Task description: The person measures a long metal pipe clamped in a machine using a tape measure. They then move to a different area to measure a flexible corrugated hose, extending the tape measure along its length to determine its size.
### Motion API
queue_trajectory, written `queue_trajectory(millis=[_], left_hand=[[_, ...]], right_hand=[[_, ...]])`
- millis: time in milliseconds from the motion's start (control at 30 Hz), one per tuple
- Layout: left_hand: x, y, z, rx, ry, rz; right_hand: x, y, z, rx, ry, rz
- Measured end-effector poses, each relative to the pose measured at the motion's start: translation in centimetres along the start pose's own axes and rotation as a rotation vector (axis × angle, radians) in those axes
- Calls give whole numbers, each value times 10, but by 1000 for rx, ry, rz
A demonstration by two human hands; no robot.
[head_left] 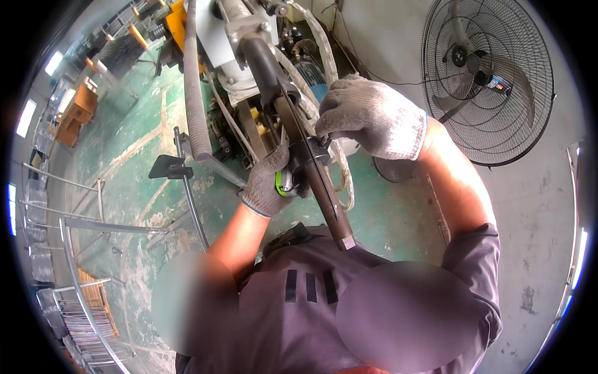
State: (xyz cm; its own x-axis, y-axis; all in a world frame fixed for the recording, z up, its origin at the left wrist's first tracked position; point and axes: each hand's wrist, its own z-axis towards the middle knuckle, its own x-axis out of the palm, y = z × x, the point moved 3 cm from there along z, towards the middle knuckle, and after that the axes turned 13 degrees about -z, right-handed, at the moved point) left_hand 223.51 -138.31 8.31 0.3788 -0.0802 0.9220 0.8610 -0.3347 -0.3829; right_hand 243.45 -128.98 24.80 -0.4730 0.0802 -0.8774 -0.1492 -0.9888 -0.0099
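Note:
A long threaded metal shaft (pixel 324 193) slants from the machine toward my chest. A dark collar (pixel 304 153) sits around it. My right hand (pixel 374 118), in a grey knit glove, is closed on a small black knob (pixel 322 142) at the collar's right side; its fingertips are partly hidden. On the other side my gloved left hand (pixel 268 184) is wrapped around a small green-and-silver case (pixel 284 183), close beside the shaft under the collar. The case looks like a tape measure, but the fingers and shaft cover part of it.
A dark pipe-like arm (pixel 265 68) of the machine joins the shaft's far end. Pale wrapped hoses (pixel 321 47) hang beside it. A large black fan (pixel 489 78) stands by the right wall. At left are a thin metal stand (pixel 190 193) and a tubular frame (pixel 118 225).

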Motion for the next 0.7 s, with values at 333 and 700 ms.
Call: queue_trajectory(millis=[333, 700], left_hand=[[-1, 0, -1, 35, 14, 71], [8, 3, -1, 59, -59, 81]], right_hand=[[-9, 5, 19, -142, 160, -149], [-6, 3, 4, -2, 245, -127]])
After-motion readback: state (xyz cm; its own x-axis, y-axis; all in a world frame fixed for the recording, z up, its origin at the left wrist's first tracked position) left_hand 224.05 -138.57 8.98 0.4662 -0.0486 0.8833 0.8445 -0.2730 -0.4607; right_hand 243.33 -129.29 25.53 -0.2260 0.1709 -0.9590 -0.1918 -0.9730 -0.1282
